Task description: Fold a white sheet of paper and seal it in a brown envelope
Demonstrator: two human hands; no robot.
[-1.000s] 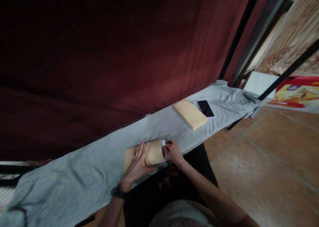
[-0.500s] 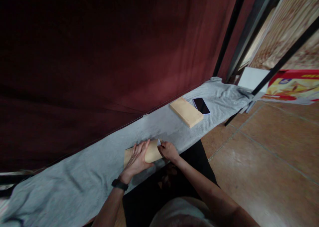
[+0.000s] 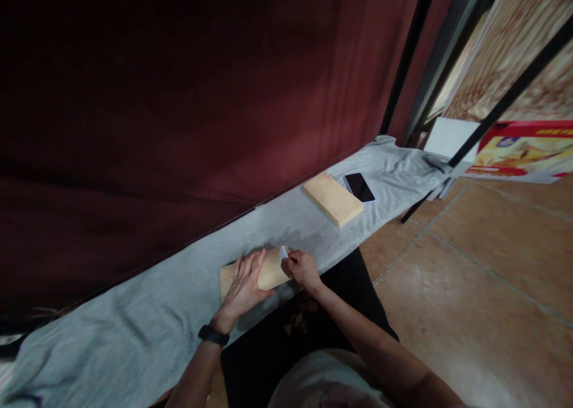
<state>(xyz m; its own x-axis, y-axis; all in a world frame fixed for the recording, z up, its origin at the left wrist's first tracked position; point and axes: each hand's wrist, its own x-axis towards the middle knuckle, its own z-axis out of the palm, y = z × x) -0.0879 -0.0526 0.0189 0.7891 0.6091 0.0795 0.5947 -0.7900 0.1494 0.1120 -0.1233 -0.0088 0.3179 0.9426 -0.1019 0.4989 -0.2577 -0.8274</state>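
Observation:
A brown paper envelope (image 3: pixel 273 270) lies flat on the grey cloth (image 3: pixel 192 270) in front of me. My left hand (image 3: pixel 245 284), fingers spread, presses on its left part and covers some of it. At the envelope's right end, my right hand (image 3: pixel 302 269) is closed in a pinch on a small white piece of paper (image 3: pixel 283 254). Whether that white piece is loose or part of the envelope, I cannot tell. Farther right on the cloth rests a stack of brown envelopes (image 3: pixel 333 199), apart from both hands.
Beside the stack lies a dark-screened phone (image 3: pixel 359 187). A dark red curtain (image 3: pixel 250 97) hangs along the far edge of the narrow cloth-covered surface. On the right stand a black metal bar (image 3: pixel 505 100) and a red-and-yellow printed box (image 3: pixel 523 151) above the tiled floor (image 3: pixel 447 276).
Slightly more of the white piece shows at my right fingertips. My left hand stays spread on the envelope. The whole view has shifted a little.

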